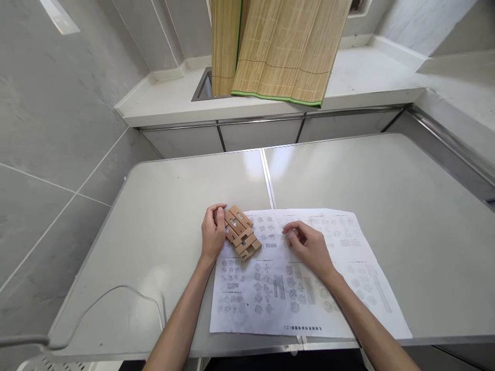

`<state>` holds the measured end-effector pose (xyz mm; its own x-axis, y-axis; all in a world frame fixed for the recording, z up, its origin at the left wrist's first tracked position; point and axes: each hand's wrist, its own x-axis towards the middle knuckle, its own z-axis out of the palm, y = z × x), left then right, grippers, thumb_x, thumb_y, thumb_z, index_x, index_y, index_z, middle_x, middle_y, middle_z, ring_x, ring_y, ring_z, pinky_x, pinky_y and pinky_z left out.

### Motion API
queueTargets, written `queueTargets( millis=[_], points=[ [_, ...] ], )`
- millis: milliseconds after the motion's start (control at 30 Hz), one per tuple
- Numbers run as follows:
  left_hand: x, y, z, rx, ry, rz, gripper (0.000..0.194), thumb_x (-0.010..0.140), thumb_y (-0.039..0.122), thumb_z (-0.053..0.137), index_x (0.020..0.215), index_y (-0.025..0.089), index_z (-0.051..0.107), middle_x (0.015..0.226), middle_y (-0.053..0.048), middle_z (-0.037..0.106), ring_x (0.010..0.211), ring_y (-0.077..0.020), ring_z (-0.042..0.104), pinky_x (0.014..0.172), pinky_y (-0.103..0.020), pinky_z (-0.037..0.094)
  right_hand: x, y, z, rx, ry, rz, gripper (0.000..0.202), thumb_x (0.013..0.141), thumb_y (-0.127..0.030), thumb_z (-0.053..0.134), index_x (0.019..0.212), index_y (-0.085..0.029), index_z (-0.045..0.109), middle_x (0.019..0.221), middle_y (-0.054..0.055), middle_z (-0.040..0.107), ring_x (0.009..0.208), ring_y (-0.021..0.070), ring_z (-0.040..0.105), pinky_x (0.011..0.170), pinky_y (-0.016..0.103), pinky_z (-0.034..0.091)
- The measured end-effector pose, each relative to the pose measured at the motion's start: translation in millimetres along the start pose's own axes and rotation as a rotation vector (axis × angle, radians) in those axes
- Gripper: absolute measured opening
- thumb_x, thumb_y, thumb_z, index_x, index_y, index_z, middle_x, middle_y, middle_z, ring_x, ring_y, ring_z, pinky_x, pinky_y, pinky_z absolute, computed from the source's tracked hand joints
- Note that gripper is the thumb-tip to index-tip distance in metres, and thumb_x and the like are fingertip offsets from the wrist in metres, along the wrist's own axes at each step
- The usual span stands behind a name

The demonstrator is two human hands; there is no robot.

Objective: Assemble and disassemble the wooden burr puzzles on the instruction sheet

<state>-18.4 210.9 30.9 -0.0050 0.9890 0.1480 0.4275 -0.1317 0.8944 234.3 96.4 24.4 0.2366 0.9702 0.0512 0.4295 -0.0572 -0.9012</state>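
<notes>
My left hand (214, 233) lies on the table at the left side of a small group of notched wooden puzzle pieces (243, 232). Its fingers curl around the pieces' left edge, with the thumb pressed near them. The pieces lie side by side, tan, with cut-out slots and dark numbers; one shows a 3. They sit partly over the upper left of a large printed sheet (320, 319). Over the sheet, right of the pieces, hovers or rests my right hand (309, 247). Its fingers are loosely bent, thumb and index apart, with nothing visible between them.
The pale folding table (328, 175) has a metal seam down its middle. A white cable (124, 286) loops over its left side. Beyond stands a white counter (371, 72) with a sink (203, 85) and hanging bamboo mats (286, 56). A tiled wall (58, 129) rises on the left.
</notes>
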Motion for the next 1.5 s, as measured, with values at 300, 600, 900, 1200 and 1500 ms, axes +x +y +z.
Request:
queueTargets(
  millis=[300,600,900,1200,1500],
  points=[
    [-0.1,4.6,-0.5,-0.004,0.000,-0.019,0.028,0.108,0.043,0.047,0.114,0.023,0.065,0.124,-0.009,0.073,0.121,-0.0245,0.068,0.104,-0.041,0.053,0.0,0.6,-1.2,0.032,-0.004,0.015,0.018,0.096,-0.028,0.053,0.092,-0.024,0.070,0.066,-0.001,0.066,0.057,0.0180,0.061,0.059,0.030,0.049],
    [0.8,3.8,-0.6,-0.003,-0.015,-0.026,0.027,0.109,0.043,0.048,0.117,0.023,0.065,0.125,-0.009,0.073,0.122,-0.0239,0.068,0.107,-0.040,0.052,0.4,2.9,-2.0,0.043,-0.011,0.035,0.019,0.098,-0.030,0.054,0.093,-0.024,0.071,0.068,0.000,0.068,0.059,0.0183,0.062,0.059,0.030,0.051],
    [2.8,5.4,-0.8,-0.007,0.001,-0.040,0.030,0.108,0.046,0.048,0.117,0.023,0.065,0.124,-0.009,0.073,0.119,-0.0247,0.068,0.103,-0.041,0.055,1.8,0.3,-1.2,0.028,-0.020,0.027,0.019,0.097,-0.027,0.052,0.092,-0.024,0.070,0.070,0.000,0.067,0.059,0.0177,0.061,0.058,0.029,0.051],
    [2.6,3.7,-0.4,0.013,0.003,-0.042,0.029,0.108,0.046,0.048,0.116,0.023,0.065,0.124,-0.009,0.074,0.116,-0.0245,0.070,0.098,-0.040,0.057,1.2,3.2,-1.9,0.025,-0.021,0.046,0.018,0.097,-0.027,0.053,0.090,-0.024,0.070,0.071,0.000,0.068,0.058,0.0175,0.059,0.056,0.029,0.049],
    [2.9,2.2,0.0,0.010,0.001,-0.034,0.030,0.109,0.046,0.047,0.116,0.023,0.064,0.124,-0.009,0.073,0.117,-0.0245,0.070,0.100,-0.040,0.056,0.9,4.2,-1.4,0.026,-0.016,0.065,0.017,0.096,-0.026,0.053,0.091,-0.024,0.069,0.071,-0.001,0.068,0.059,0.0171,0.059,0.057,0.029,0.048]
  ],
)
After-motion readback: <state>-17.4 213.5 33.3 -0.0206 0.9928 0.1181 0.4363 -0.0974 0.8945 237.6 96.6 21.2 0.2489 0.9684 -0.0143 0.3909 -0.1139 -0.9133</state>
